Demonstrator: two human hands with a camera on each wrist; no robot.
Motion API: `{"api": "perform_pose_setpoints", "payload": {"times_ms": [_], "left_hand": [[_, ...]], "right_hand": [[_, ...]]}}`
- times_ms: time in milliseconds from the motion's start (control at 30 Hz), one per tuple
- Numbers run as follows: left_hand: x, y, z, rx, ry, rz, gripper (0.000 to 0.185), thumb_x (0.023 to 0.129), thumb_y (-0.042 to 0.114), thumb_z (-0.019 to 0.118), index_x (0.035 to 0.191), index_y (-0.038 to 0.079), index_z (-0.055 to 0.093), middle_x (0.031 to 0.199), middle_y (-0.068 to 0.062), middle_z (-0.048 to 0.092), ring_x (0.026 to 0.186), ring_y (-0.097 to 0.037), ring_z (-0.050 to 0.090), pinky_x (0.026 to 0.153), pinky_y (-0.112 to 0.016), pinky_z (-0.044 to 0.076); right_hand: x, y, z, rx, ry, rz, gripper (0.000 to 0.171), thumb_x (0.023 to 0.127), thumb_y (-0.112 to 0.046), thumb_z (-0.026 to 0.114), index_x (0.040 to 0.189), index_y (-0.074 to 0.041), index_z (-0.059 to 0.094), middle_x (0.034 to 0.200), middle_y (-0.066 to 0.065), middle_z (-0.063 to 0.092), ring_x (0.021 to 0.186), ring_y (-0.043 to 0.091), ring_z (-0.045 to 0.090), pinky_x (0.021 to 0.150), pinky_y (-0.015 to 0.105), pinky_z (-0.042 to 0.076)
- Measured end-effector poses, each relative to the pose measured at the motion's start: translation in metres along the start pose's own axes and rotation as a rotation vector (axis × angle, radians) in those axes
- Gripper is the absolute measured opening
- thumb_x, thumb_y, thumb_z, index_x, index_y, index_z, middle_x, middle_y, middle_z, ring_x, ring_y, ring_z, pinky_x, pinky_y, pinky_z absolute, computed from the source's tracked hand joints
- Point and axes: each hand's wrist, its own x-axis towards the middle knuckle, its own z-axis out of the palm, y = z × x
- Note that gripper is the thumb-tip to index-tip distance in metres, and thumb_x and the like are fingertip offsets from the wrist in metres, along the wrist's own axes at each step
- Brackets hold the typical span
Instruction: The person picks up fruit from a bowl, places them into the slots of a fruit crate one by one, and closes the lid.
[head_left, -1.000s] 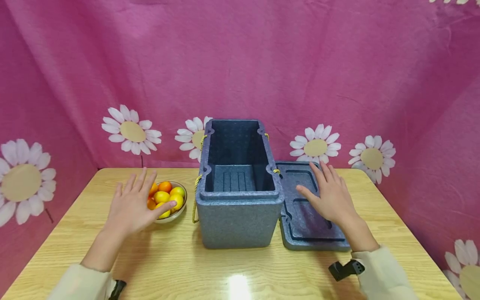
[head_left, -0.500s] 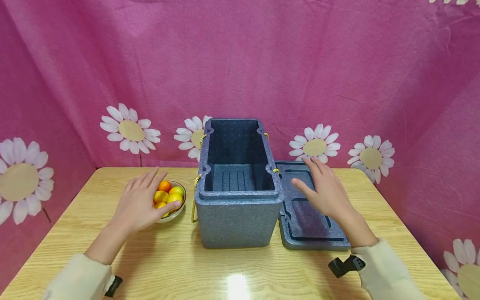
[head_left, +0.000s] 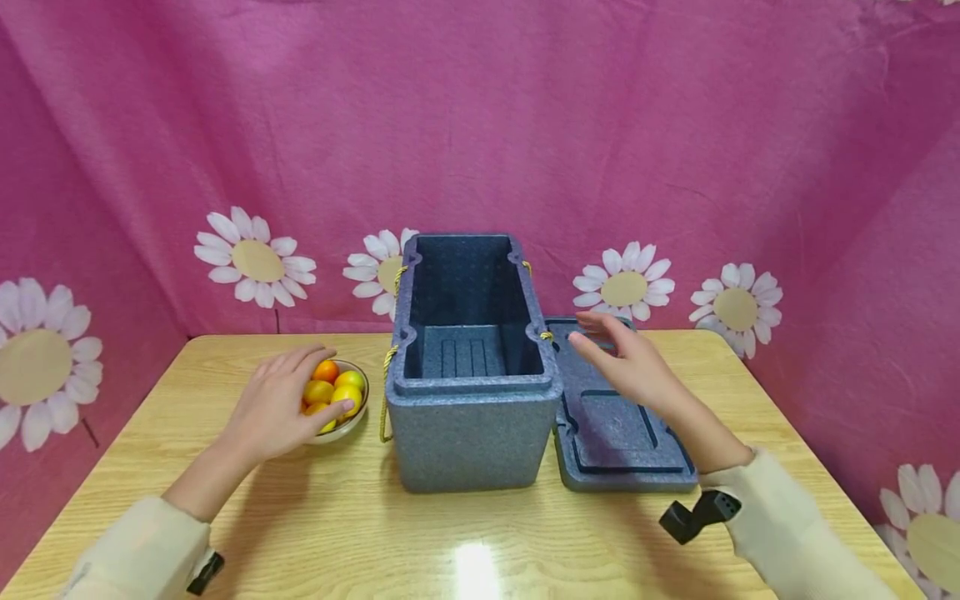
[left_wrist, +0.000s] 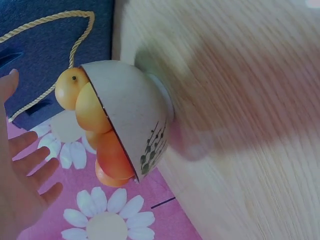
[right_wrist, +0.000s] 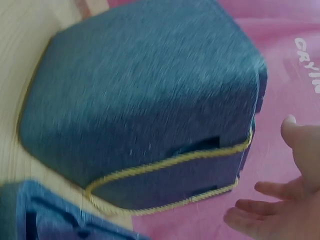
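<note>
My left hand [head_left: 273, 408] hovers over the near left side of a bowl [left_wrist: 132, 105] heaped with round yellow and orange fruits [left_wrist: 92, 107]. In the left wrist view its spread fingers stand apart from the fruit. Right of the bowl sits a grey foam cooler box [head_left: 472, 442] without its lid, and no item shows inside. My right hand [head_left: 637, 367] is held in the air above the upturned grey lid [head_left: 615, 429], thumb and fingers loosely extended toward the box. The right wrist view shows that hand [right_wrist: 287, 200] holding nothing, apart from the box.
Yellow rope handles [right_wrist: 170, 160] hang along the box's long sides. Everything stands on a light wooden table [head_left: 360, 533]. A pink cloth [head_left: 480, 117] with daisies hangs close behind the table and along its sides.
My left hand has shifted slightly right over the bowl, its fingers bending down a little. My right hand has moved left toward the box and turned inward. The box, lid and bowl stay put.
</note>
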Motion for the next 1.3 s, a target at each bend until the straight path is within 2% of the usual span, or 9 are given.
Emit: {"api": "perform_pose_setpoints", "payload": {"times_ms": [133, 300, 533, 733, 933, 1300], "left_hand": [[0.0, -0.002, 0.005, -0.03, 0.015, 0.028, 0.065, 0.08, 0.041, 0.072, 0.129, 0.002, 0.054, 0.132, -0.02, 0.057, 0.123, -0.04, 0.05, 0.103, -0.057, 0.036], [-0.002, -0.004, 0.011, -0.079, 0.0, 0.028, 0.058, 0.079, 0.035, 0.075, 0.126, 0.006, 0.057, 0.127, -0.017, 0.06, 0.117, -0.037, 0.054, 0.098, -0.056, 0.041], [-0.002, -0.005, 0.019, -0.11, -0.005, 0.037, 0.06, 0.076, 0.031, 0.079, 0.126, 0.006, 0.056, 0.121, -0.014, 0.064, 0.107, -0.031, 0.057, 0.091, -0.053, 0.045], [-0.003, -0.003, 0.025, -0.096, -0.017, 0.052, 0.057, 0.077, 0.027, 0.079, 0.122, 0.0, 0.057, 0.119, -0.016, 0.064, 0.11, -0.035, 0.059, 0.096, -0.056, 0.045], [-0.005, -0.001, 0.027, -0.079, -0.032, 0.043, 0.049, 0.079, 0.024, 0.077, 0.117, -0.002, 0.059, 0.114, -0.018, 0.065, 0.107, -0.037, 0.059, 0.095, -0.056, 0.045], [0.0, 0.002, 0.031, -0.014, -0.012, 0.067, 0.047, 0.078, 0.022, 0.078, 0.114, -0.002, 0.06, 0.108, -0.016, 0.068, 0.097, -0.033, 0.062, 0.089, -0.051, 0.05]], "right_hand": [[0.003, -0.011, -0.001, 0.147, -0.083, 0.097, 0.058, 0.1, -0.044, 0.045, 0.145, -0.007, 0.038, 0.143, 0.02, 0.048, 0.13, 0.037, 0.049, 0.108, 0.053, 0.04], [0.007, -0.021, -0.002, 0.265, -0.198, 0.223, 0.07, 0.098, -0.051, 0.043, 0.149, -0.005, 0.028, 0.151, 0.021, 0.038, 0.135, 0.039, 0.045, 0.115, 0.054, 0.03], [0.013, -0.03, 0.001, 0.445, -0.284, 0.332, 0.072, 0.099, -0.045, 0.045, 0.15, 0.002, 0.022, 0.154, 0.023, 0.032, 0.141, 0.036, 0.038, 0.119, 0.048, 0.027], [0.016, -0.034, 0.004, 0.578, -0.296, 0.382, 0.07, 0.1, -0.034, 0.047, 0.149, 0.007, 0.019, 0.156, 0.025, 0.025, 0.145, 0.036, 0.029, 0.119, 0.043, 0.027], [0.018, -0.037, 0.006, 0.645, -0.321, 0.407, 0.07, 0.1, -0.029, 0.048, 0.149, 0.009, 0.016, 0.159, 0.024, 0.017, 0.148, 0.037, 0.021, 0.122, 0.046, 0.018], [0.022, -0.037, 0.012, 0.755, -0.289, 0.446, 0.067, 0.101, -0.022, 0.044, 0.148, 0.012, 0.013, 0.159, 0.026, 0.01, 0.15, 0.036, 0.013, 0.123, 0.042, 0.016]]}}
